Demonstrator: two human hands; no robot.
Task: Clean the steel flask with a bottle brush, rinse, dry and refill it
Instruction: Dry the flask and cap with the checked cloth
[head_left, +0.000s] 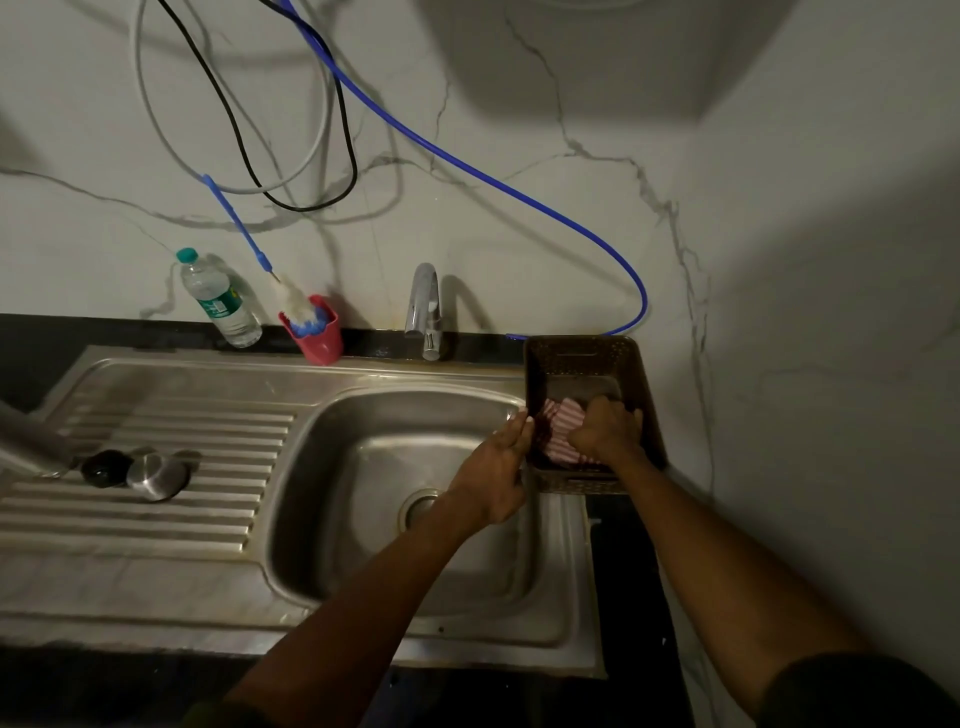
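Right hand (605, 428): fist closed on striped cloth (563, 434) inside brown basket (576, 358), 3 o'clock of sink (332, 415) | Left hand (498, 467): fingers extended, flat against basket's 9 o'clock wall, holding nothing.

The single head-worn camera looked forward and steeply down from above the counter, facing the marble wall (519, 156) behind the steel sink (291, 374). It sat close enough that both forearms ran in from the bottom edge, and its wide lens bent the drainboard (145, 499).
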